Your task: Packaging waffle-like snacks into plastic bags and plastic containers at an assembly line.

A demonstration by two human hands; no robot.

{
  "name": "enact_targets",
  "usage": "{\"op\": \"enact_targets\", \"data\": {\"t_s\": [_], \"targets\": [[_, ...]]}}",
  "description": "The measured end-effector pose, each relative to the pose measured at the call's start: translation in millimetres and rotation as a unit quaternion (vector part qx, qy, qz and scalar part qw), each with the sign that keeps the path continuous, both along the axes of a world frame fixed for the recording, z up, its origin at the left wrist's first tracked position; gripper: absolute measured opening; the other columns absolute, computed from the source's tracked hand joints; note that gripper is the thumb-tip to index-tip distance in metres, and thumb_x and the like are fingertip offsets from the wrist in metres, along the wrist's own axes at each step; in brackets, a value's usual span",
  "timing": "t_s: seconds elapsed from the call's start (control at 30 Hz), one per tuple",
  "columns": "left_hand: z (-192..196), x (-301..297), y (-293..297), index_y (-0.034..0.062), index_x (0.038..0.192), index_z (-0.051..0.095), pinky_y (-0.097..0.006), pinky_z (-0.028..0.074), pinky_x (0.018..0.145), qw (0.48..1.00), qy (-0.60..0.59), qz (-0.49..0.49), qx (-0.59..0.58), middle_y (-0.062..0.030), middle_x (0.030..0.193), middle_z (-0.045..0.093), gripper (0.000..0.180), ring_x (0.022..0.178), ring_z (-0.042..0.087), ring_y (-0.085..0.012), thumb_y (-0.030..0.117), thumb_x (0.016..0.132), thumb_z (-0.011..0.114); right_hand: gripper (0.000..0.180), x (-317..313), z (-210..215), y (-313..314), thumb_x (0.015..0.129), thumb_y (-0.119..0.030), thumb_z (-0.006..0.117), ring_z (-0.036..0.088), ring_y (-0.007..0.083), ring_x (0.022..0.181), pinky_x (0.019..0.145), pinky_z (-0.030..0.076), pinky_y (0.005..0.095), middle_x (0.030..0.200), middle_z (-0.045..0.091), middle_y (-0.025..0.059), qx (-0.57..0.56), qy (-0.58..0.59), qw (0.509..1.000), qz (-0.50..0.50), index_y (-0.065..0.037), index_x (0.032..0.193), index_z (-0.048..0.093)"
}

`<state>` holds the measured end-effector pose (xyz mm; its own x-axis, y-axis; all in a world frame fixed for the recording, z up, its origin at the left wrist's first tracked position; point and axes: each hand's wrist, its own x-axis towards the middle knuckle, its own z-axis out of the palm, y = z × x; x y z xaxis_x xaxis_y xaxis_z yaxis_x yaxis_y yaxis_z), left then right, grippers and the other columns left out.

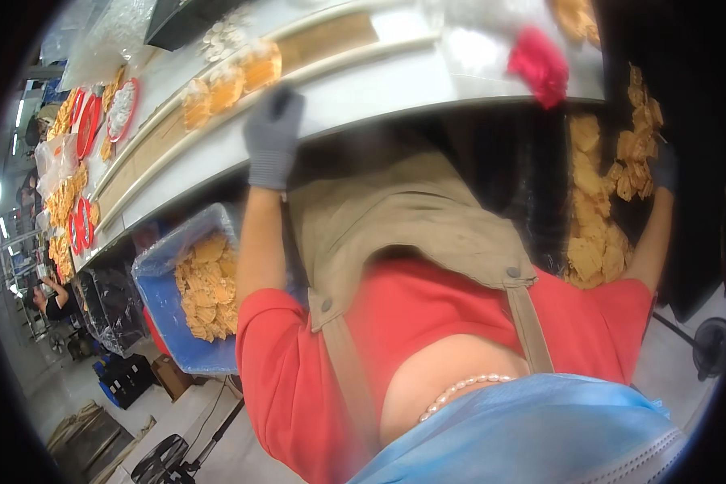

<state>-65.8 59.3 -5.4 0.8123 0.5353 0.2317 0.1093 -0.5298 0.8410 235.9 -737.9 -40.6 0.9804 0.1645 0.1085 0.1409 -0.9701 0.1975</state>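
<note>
Left hand (273, 121) at eleven o'clock looked curled closed; right hand (664, 165), toward three, met orange pieces (636, 152), grip unclear: light handling seemed best.

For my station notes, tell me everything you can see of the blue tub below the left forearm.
The blue tub is open-topped, with raised sides, and looks like plastic; shiny clear film seems to line its upper edge. A loose heap of flat, orange, uneven pieces lies inside. It sits lower than the white table, near its front edge. The left forearm and red sleeve hide its right part, so I can't tell whether they touch it.
</note>
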Motion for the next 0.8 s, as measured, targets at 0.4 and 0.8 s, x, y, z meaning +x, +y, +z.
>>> {"op": "enact_targets", "data": {"t_s": [0.4,0.8], "targets": [[24.7,21.2,175.3,0.0069,0.114,0.062,-0.040,0.045,0.089,0.909,0.055,0.265,0.318,-0.0173,0.109,0.062,0.039,0.101,0.059,-0.0324,0.028,0.081,0.058,0.056,-13.4,58.3,33.7,0.076,-0.019,0.060,0.050,0.0350,0.117,0.095,0.045,0.0424,0.130,0.049,0.0191,-0.184,0.048,0.979,-0.074,-0.015,0.130,0.048],[-5.4,37.6,306.8,0.0047,0.100,0.063,-0.040,0.053,0.067,0.788,0.359,-0.177,0.467,-0.0154,0.093,0.066,0.022,0.074,0.063,-0.0306,0.016,0.082,0.060,0.043,-56.1,86.8,-55.3,0.083,-0.021,0.054,0.056,0.0344,0.110,0.094,0.044,0.0398,0.122,0.057,0.0177,-0.020,0.003,0.986,-0.163,-0.009,0.125,0.056]]}}
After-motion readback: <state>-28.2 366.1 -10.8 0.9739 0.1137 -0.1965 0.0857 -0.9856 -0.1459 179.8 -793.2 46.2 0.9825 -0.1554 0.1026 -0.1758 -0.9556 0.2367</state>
